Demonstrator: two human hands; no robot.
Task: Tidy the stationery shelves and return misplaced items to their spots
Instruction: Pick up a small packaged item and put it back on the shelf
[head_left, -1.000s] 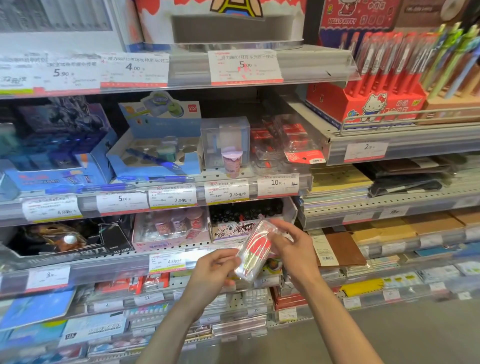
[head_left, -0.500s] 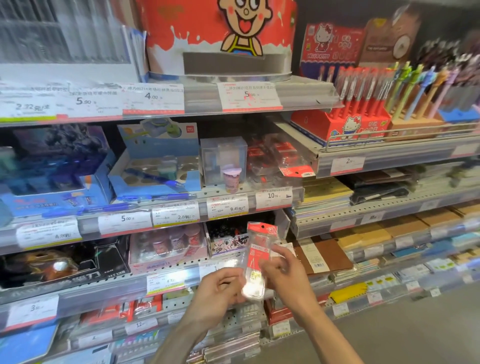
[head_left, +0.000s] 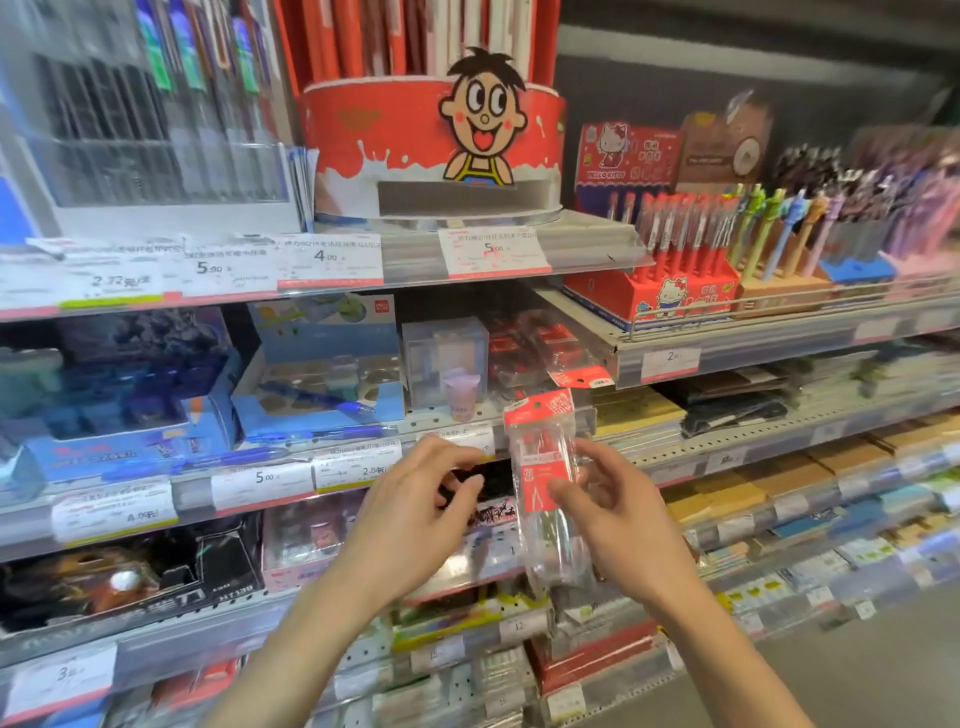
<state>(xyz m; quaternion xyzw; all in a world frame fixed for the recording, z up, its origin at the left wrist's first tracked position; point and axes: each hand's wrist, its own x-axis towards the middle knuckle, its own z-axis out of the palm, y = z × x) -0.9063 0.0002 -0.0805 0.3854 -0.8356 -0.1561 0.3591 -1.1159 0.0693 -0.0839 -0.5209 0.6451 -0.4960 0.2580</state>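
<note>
**Red-topped packet held upright before the shelves, waiting for its slot**

The right hand (head_left: 618, 512) holds a clear plastic packet (head_left: 545, 483) with a red header card, its fingers (head_left: 563, 491) and thumb curled round the packet's right edge at mid-height. The left hand (head_left: 415, 512) is just left of the packet and apart from it, fingers loosely bent and gripping nothing; whether a fingertip brushes the plastic cannot be told.

The packet hangs in front of the shelf edge, below and a little left of the stack of similar red-carded packets (head_left: 545, 348) lying on the shelf above it. Its long axis runs close to vertical, tilted slightly, with the red header at the top and the clear end pointing down toward the lower shelves. The printed face is turned toward the camera. What is inside looks like slim red items, but the blur leaves that uncertain.

Judging by the matching red cards, the step in hand is returning a stray packet to its own kind. The next move probably calls for lifting it up and slightly right of where it hangs, laying it flat, and sliding it onto that stack without knocking the small pink cup (head_left: 461, 391) standing just left of the stack.
</note>
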